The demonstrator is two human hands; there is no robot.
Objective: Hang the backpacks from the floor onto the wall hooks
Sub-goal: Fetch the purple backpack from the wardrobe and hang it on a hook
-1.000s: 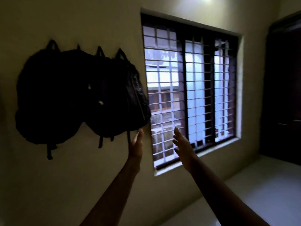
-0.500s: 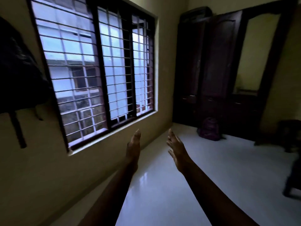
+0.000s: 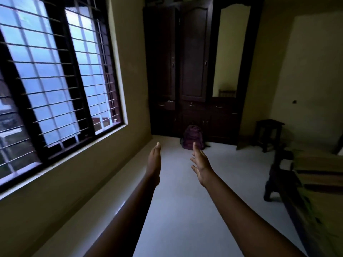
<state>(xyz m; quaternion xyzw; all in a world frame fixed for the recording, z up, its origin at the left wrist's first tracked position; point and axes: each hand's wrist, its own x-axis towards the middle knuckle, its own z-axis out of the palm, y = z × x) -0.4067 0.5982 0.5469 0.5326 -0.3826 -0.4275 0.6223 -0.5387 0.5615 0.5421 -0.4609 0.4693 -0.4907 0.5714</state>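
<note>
A purple backpack (image 3: 193,137) stands upright on the pale floor at the far end of the room, leaning against the dark wardrobe (image 3: 193,71). Both my arms stretch forward at mid-height. My left hand (image 3: 154,161) is flat, edge-on, fingers straight, and holds nothing. My right hand (image 3: 201,164) is open with fingers spread, also holding nothing. Both hands are well short of the backpack, which shows just above and between them. The wall hooks and the hung backpacks are out of view.
A barred window (image 3: 55,71) fills the left wall. A dark wooden stool (image 3: 268,134) stands right of the wardrobe. A bed with a dark frame (image 3: 289,182) lines the right edge. The floor (image 3: 185,201) runs between wall and bed.
My view has swung right, away from the hung backpacks on the wall, past the window, toward the wardrobe and the purple backpack. Both hands stayed open and held out in front.
</note>
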